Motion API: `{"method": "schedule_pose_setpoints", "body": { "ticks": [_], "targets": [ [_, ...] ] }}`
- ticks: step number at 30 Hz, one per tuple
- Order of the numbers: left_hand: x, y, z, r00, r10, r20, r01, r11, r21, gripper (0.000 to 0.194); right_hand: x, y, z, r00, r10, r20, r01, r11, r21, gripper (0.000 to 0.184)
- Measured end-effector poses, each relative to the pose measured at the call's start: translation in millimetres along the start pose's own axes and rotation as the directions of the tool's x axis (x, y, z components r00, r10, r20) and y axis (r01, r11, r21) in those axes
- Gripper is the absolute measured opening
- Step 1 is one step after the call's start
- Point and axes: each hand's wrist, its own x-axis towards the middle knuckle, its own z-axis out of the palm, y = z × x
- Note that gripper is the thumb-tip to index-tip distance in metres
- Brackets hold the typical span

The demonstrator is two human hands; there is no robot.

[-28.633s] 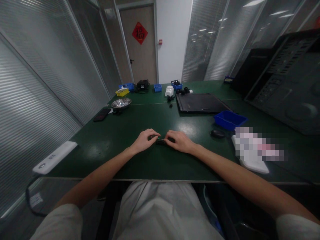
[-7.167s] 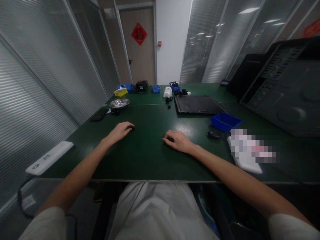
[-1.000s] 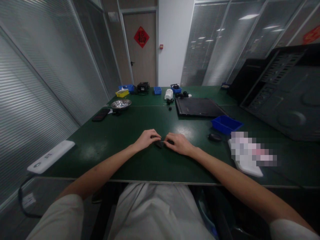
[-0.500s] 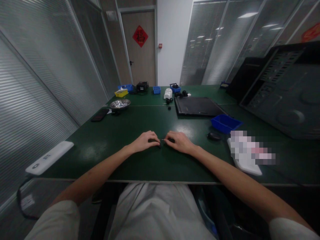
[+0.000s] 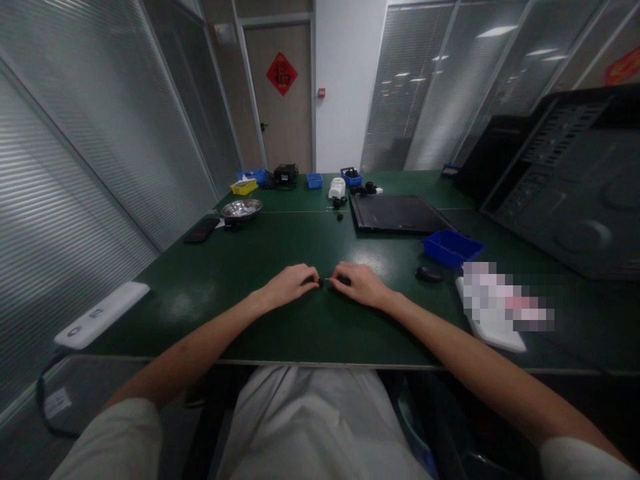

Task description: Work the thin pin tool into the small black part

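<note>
Over the middle of the green table (image 5: 280, 333), my hands face each other, thumbs inward. My left hand (image 5: 293, 283) pinches a small black piece (image 5: 321, 283) between thumb and fingertips. From my right hand (image 5: 361, 283), closed in a pinch, a thin pale shaft (image 5: 327, 279) points left toward that piece. A dark part (image 5: 345, 281) shows under the right fingers, possibly the handle of the same thin-shafted tool. Whether the shaft's tip touches the black piece is too small to tell.
Right of my hands are a black mouse (image 5: 429, 274), a blue tray (image 5: 453, 248) and a white board-like object (image 5: 493, 323), partly pixelated. Behind lies a closed laptop (image 5: 403, 213). A metal bowl (image 5: 242, 209), phone (image 5: 202, 231) and white device (image 5: 103, 315) are left; a computer case (image 5: 565, 193) stands right.
The left fingers have shifted slightly, and the small black piece sits a little higher, nearly level with the shaft. The right hand stays almost in place, still pinched.
</note>
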Motion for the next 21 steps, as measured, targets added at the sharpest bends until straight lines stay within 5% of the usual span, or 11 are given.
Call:
{"method": "schedule_pose_setpoints", "body": {
  "ticks": [3, 7, 9, 11, 14, 17, 21],
  "targets": [
    [-8, -21, -18.7, 0.999, -0.049, -0.010, 0.049, 0.998, 0.029, 0.023, -1, -1, -2, 1.000, 0.000, 0.001, 0.000, 1.000, 0.009, 0.017],
    [-45, -85, -72.7, 0.952, -0.272, -0.139, 0.293, 0.940, 0.173, 0.031, 0, -2, -4, 1.000, 0.000, 0.011, 0.000, 1.000, 0.026, 0.018],
    [-77, -122, -106.0, 0.862, -0.432, -0.264, 0.498, 0.818, 0.289, 0.023, 0, -3, -4, 1.000, 0.000, 0.009, -0.001, 1.000, 0.030, 0.018],
    [-112, -152, -137.2, 0.699, -0.601, -0.388, 0.714, 0.618, 0.329, 0.021, 0, -3, -3, 1.000, 0.000, 0.011, 0.000, 0.999, 0.035, 0.018],
    [-158, -175, -171.9, 0.549, -0.696, -0.463, 0.836, 0.455, 0.307, 0.019, 0, -2, -3, 1.000, 0.000, 0.015, -0.001, 0.999, 0.040, 0.018],
    [-183, -182, -188.7, 0.458, -0.746, -0.483, 0.888, 0.369, 0.273, 0.021, 0, -1, -3, 1.000, 0.002, 0.016, -0.003, 0.999, 0.037, 0.018],
    [-193, -186, -192.3, 0.399, -0.759, -0.514, 0.917, 0.326, 0.230, 0.031, -1, -1, -4, 1.000, 0.002, 0.016, -0.003, 0.999, 0.035, 0.019]
  ]
}}
